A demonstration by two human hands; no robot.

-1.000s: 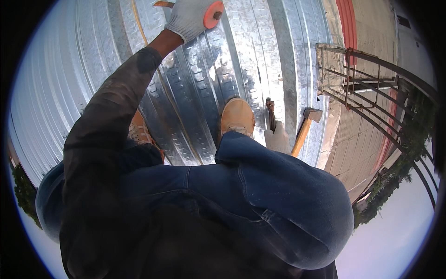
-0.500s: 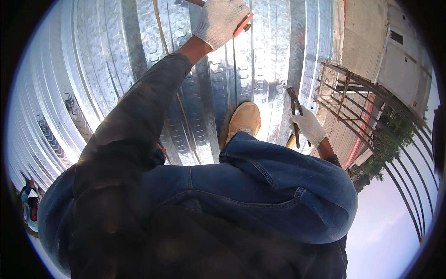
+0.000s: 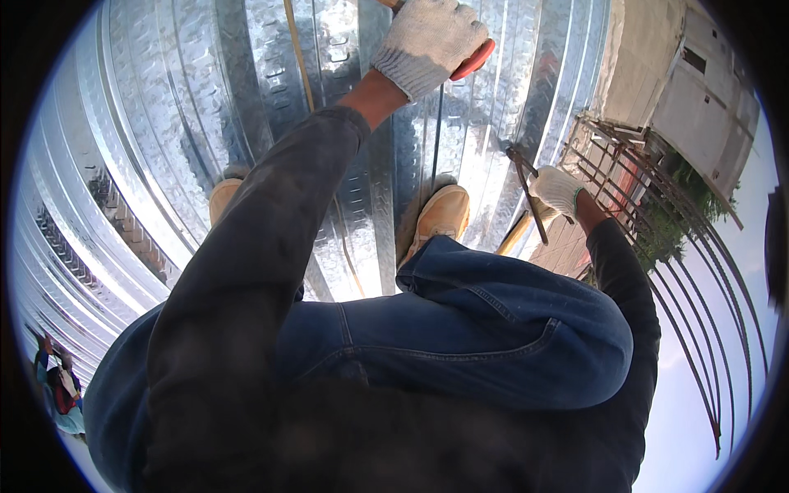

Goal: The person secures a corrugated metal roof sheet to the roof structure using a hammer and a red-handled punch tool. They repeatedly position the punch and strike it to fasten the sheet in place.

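Observation:
My left hand (image 3: pixel 431 48), in a white knitted glove, is closed over the ribbed metal sheeting at the top. A red, rounded piece (image 3: pixel 474 60) sticks out past its fingers, and a brown end (image 3: pixel 393 3) shows on the other side; the fist hides the rest. At the right, my gloved right hand (image 3: pixel 557 191) is wrapped round the handles of dark, rusty pincers (image 3: pixel 524 185). Their jaws point up and left, against or just above the sheeting; contact cannot be told. One handle hangs free below the fingers.
Shiny ribbed metal decking (image 3: pixel 271 107) spreads under my tan shoes (image 3: pixel 444 212). A thin rod (image 3: pixel 297 53) lies along a rib. Beyond the right edge are a yellow bar (image 3: pixel 519 232), several steel rebars (image 3: pixel 699 279) and a concrete building (image 3: pixel 699 99). Another person (image 3: pixel 62 382) is far left.
My left hand has shifted right and slightly down in the picture with the red-ended thing. The right hand has moved slightly right and up, still on the pincers. My head view has shifted.

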